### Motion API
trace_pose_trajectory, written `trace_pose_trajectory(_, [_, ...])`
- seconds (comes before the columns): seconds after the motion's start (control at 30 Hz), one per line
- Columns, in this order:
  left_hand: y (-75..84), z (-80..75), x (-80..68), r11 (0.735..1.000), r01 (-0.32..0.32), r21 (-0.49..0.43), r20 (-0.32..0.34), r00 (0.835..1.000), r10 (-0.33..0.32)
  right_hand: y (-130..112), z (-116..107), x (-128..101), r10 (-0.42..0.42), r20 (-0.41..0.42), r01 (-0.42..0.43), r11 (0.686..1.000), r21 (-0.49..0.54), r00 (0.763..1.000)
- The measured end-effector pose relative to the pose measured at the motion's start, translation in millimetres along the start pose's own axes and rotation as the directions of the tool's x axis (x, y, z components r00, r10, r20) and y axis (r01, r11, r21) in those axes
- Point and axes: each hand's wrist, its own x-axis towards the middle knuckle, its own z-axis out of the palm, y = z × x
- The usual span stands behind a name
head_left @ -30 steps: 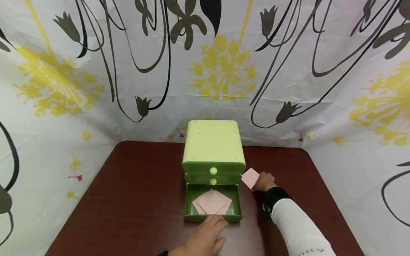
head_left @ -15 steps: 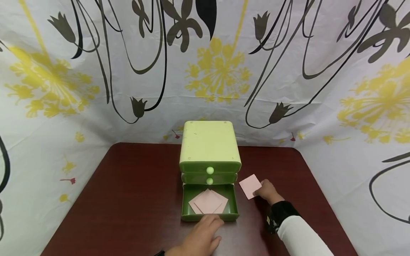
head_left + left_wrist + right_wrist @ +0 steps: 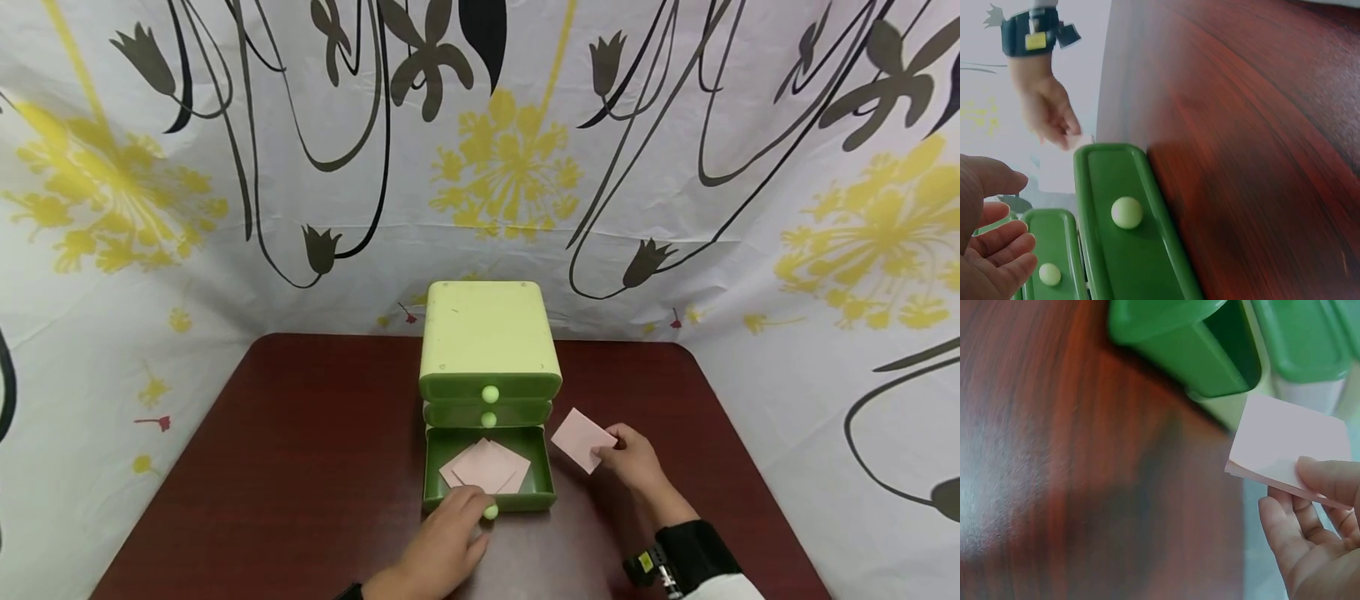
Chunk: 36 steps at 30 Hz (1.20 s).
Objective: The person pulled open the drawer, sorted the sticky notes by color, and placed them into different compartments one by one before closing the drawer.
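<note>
A small green drawer unit (image 3: 487, 325) stands on the table, its bottom drawer (image 3: 540, 501) pulled out. Several pink paper squares (image 3: 486, 467) lie overlapping inside that drawer. My right hand (image 3: 637, 463) pinches a thin stack of pink sticky notes (image 3: 1291, 440) between thumb and fingers, just right of the drawer. In the head view, my left hand (image 3: 437, 542) is at the drawer's front, left of its round knob (image 3: 1127, 212). The left wrist view shows this hand's fingers (image 3: 1007, 247) loosely bent with nothing between them, apart from the knob.
Two upper drawers (image 3: 454, 388) are closed, each with a pale green knob. The dark red-brown table (image 3: 322, 450) extends on both sides of the unit. A white floral cloth (image 3: 300, 125) hangs behind and beside the table.
My right hand has drawn the sticky notes up from the table and toward me. My left hand has shifted slightly left along the drawer front, uncovering its knob.
</note>
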Motion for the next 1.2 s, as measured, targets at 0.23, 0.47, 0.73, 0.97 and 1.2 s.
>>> trace_pose_trajectory(0.23, [-11.4, -6.6, -7.0, 0.999, 0.045, 0.005, -0.069, 0.997, -0.045, -22, -2, -18, -0.158, 0.026, 0.159, 0.984, -0.075, 0.987])
trace_pose_trajectory(0.47, [-18.5, -15.6, -12.2, 0.992, 0.125, -0.009, -0.063, 0.99, -0.125, -38, 15, -21, -0.266, 0.076, 0.274, 0.954, -0.125, 0.961])
trace_pose_trajectory(0.73, [-25.2, -23.6, -17.0, 0.971, 0.238, -0.024, -0.018, 0.971, -0.239, -50, 50, -13, -0.289, 0.139, 0.302, 0.95, -0.08, 0.947])
trace_pose_trajectory(0.97, [-30.9, -27.7, -19.7, 0.958, 0.285, -0.016, -0.005, 0.959, -0.285, -59, 75, -9, -0.272, 0.243, 0.293, 0.955, -0.052, 0.931])
trace_pose_trajectory(1.2, [-32.8, -31.6, -22.9, 0.957, 0.289, 0.003, -0.063, 0.955, -0.288, -64, 98, -6, -0.246, 0.316, 0.27, 0.962, -0.033, 0.916])
